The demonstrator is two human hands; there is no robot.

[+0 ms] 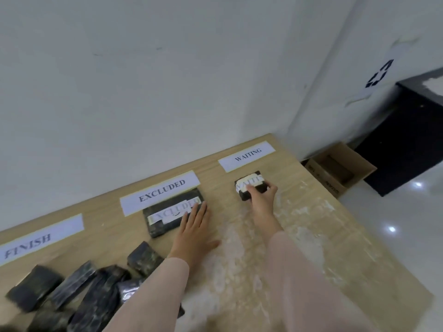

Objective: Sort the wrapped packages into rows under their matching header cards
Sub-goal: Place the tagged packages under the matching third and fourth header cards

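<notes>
Three white header cards lie along the wall edge of the wooden table (311, 226): FINISH (36, 240), EXCLUDED (160, 191) and WAITING (247, 155). A small dark wrapped package labelled WAITING (249, 184) sits just under its card, with my right hand (262, 197) gripping its near side. A larger flat dark package labelled EXCLUDED (167, 216) lies under the EXCLUDED card. My left hand (194, 233) rests flat with its fingertips on that package's right end. Several unsorted dark wrapped packages (79, 291) are piled at the near left.
A white wall runs behind the table. An open cardboard box (340, 168) stands on the floor past the table's right corner, beside a dark cabinet (407, 140). The floor at the right is glossy white tile.
</notes>
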